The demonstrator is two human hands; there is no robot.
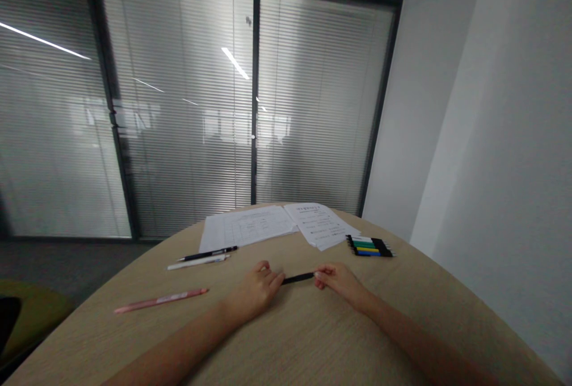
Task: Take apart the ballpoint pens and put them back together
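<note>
Both of my hands rest on a round light-wood table (pixel 308 338) and meet near its middle. My left hand (pixel 254 290) grips one end of a black pen (pixel 298 278), and my right hand (pixel 339 285) pinches the other end. The pen lies level between them, with its ends hidden in my fingers. Left of my left hand lies a pink pen (pixel 161 301). Farther up are a black pen (pixel 208 253) and a white pen (pixel 197 262), side by side. Neither hand touches these.
Two printed paper sheets (pixel 247 228) (pixel 319 223) lie at the far edge of the table. A bundle of colored pens (pixel 370 246) sits to their right. Behind are a glass partition with blinds (pixel 179 106) and a grey wall (pixel 469 136). A yellow-green chair (pixel 31 314) stands lower left.
</note>
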